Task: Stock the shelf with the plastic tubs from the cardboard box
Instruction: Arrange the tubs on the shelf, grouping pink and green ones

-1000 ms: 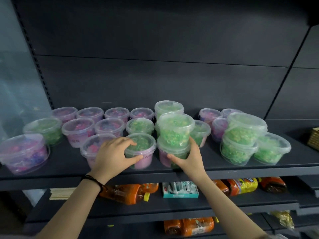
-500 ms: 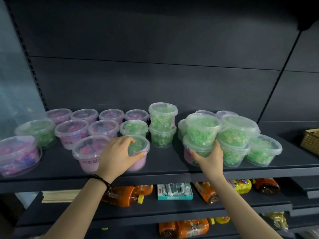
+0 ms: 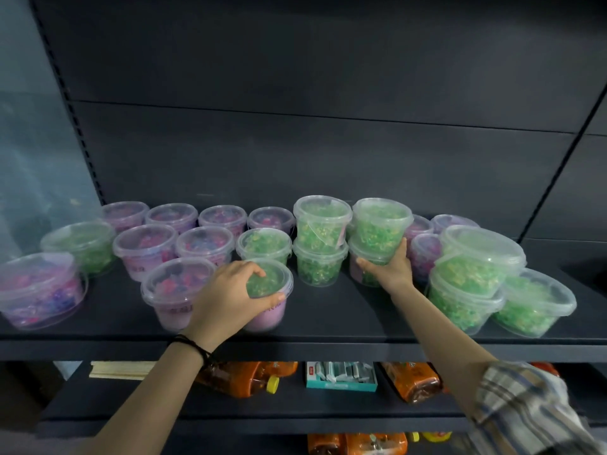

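Observation:
Clear plastic tubs with pink or green contents cover the dark shelf (image 3: 328,326). My left hand (image 3: 230,297) grips a front tub (image 3: 267,284) with green contents and a pink base, standing beside a pink tub (image 3: 174,290). My right hand (image 3: 391,267) holds a stack of two tubs (image 3: 381,224), one green on top, from below and the right, set next to another green stack (image 3: 320,238). The cardboard box is out of view.
More stacked green tubs (image 3: 476,274) stand at the right, and a large pink tub (image 3: 36,287) lies at the far left. On the shelf below lie orange bottles (image 3: 239,379) and a teal packet box (image 3: 341,376).
My right hand has slid the two-tub stack from the front middle back and to the right, beside the other green stack. My left hand stays on the front tub.

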Available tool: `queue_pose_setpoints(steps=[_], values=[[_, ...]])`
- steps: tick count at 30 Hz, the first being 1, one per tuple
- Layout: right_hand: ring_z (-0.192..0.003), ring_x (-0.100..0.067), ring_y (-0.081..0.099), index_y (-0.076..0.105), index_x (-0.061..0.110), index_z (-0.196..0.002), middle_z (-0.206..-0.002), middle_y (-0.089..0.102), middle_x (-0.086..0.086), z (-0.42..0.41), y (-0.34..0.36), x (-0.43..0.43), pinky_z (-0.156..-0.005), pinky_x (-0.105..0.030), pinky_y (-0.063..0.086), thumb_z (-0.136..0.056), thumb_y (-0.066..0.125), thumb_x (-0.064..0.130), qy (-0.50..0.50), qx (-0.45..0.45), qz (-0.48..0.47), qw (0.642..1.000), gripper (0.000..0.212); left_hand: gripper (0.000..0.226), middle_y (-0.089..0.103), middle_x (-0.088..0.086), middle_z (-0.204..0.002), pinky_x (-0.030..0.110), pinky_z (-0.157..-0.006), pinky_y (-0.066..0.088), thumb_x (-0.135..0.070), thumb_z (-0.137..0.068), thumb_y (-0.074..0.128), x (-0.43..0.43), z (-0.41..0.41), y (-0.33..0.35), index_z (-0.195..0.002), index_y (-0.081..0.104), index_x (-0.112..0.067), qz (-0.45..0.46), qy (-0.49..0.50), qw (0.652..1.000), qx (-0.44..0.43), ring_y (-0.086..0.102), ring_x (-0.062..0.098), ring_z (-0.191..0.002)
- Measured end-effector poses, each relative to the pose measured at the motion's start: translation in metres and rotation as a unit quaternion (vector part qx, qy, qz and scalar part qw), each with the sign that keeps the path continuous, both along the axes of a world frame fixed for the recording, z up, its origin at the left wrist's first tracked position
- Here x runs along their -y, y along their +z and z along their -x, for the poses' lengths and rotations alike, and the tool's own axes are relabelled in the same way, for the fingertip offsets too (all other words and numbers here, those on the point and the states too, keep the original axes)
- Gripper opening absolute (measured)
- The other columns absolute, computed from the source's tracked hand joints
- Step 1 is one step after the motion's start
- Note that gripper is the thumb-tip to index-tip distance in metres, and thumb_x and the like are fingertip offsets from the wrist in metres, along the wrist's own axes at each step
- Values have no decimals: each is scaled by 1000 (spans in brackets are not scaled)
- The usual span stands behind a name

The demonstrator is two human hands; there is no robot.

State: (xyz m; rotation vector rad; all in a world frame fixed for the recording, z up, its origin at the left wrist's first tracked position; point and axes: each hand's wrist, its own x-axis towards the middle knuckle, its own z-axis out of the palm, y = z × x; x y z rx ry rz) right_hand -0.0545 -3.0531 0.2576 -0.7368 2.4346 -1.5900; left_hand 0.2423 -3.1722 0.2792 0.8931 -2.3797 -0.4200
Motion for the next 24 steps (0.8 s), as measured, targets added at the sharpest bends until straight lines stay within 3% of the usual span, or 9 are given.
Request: queue_pose_setpoints(steps=[4,7,9,12,14,18,21,24], values=[[-140,-37,26,-2,18,-153,-153,24,-19,-18,0,-6,-114,-47,26,-69,83,40,-46,19,-23,999,122,50,46,-20,-106,26,-71,33,-66,-70,68,-1,-1,0,-105,57,-32,-5,-6,1000,-9,40,3,-102],[-132,-40,27,22,11,-149,-147,29,-22,-64,-13,-9,-109,-45,25,-71,82,39,-120,-83,14,989,102,49,44,-21,-105,24,-71,31,-64,-71,68,1,-3,-2,-106,58,-31,-5,-15,1000,-18,36,0,-100],[-129,-33,31,33,10,-144,-139,36,-16,-96,-19,-4,-106,-40,28,-71,82,35,-64,-117,69,989,91,49,44,-22,-104,23,-71,30,-63,-72,67,1,-4,-4,-106,59,-29,3,-22,999,-27,36,0,-100],[-134,-25,30,30,10,-146,-141,36,-12,-111,-17,21,-113,-39,28,-67,86,33,30,-68,86,993,99,50,46,-21,-104,23,-73,30,-62,-71,68,2,-4,-4,-106,60,-27,9,-26,999,-36,37,1,-101],[-138,-25,27,26,8,-147,-146,33,-13,-110,-11,42,-115,-37,25,-63,89,32,18,-9,89,996,108,50,46,-20,-103,22,-75,30,-61,-71,69,1,-3,-4,-106,61,-26,9,-28,999,-40,39,2,-102],[-133,-26,39,23,9,-141,-143,38,-12,-103,-5,72,-111,-40,34,-54,93,28,-12,81,139,987,114,47,46,-19,-100,18,-75,27,-57,-70,73,0,-4,-3,-102,62,-24,7,-33,998,-58,39,2,-99],[-129,-23,44,22,21,-144,-143,43,-6,-99,-2,78,-105,-40,40,-51,93,41,-19,65,131,989,119,48,46,-19,-100,18,-75,28,-57,-70,72,0,-4,-4,-102,61,-23,10,-36,998,-58,39,2,-99],[-127,-18,44,27,21,-143,-137,46,0,-101,-2,68,-98,-29,40,-52,92,43,-6,33,127,991,114,49,49,-17,-102,20,-78,31,-58,-72,71,1,-4,-4,-104,61,-22,12,-38,998,-54,43,6,-102]])
